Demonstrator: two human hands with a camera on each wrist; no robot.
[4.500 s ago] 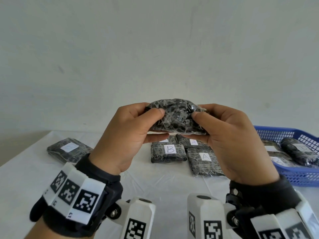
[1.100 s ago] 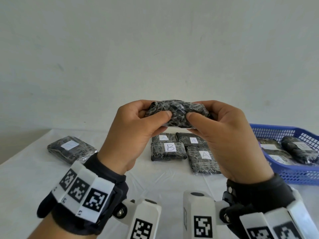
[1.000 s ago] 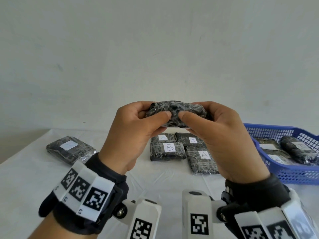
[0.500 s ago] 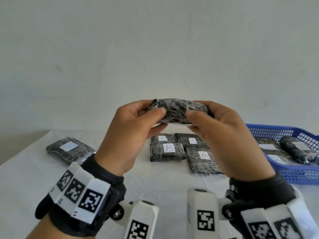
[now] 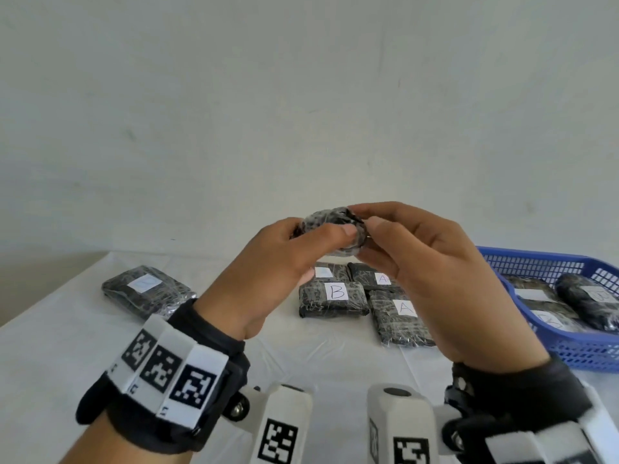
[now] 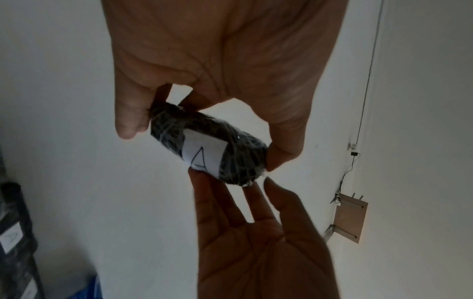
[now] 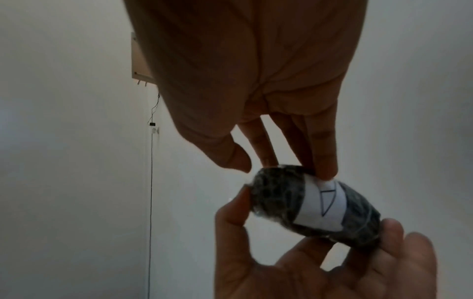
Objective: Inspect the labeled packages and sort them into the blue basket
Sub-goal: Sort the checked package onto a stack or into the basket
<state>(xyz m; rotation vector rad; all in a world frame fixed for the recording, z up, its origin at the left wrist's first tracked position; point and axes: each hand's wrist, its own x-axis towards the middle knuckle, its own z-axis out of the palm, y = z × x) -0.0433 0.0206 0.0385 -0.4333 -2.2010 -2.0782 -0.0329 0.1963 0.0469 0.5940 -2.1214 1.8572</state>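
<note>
A black film-wrapped package (image 5: 330,217) is held up in the air over the table, between both hands. My left hand (image 5: 321,234) grips it, thumb on the near side and fingers behind. My right hand (image 5: 363,220) pinches its right end with the thumb and fingertips. The left wrist view shows the package (image 6: 207,147) with a white label marked A, facing away from my head. In the right wrist view the right fingertips (image 7: 323,172) touch that label on the package (image 7: 279,204). The blue basket (image 5: 586,353) stands at the right.
On the white table lie a package marked B (image 5: 331,299), one marked A (image 5: 402,316), two more behind them (image 5: 371,276), and a lone package (image 5: 147,289) at the left. Several packages (image 5: 589,299) lie in the basket. A plain wall is behind.
The held package has turned, so it looks shorter from my head. My right hand has shifted left along it, bringing the two thumbs close together.
</note>
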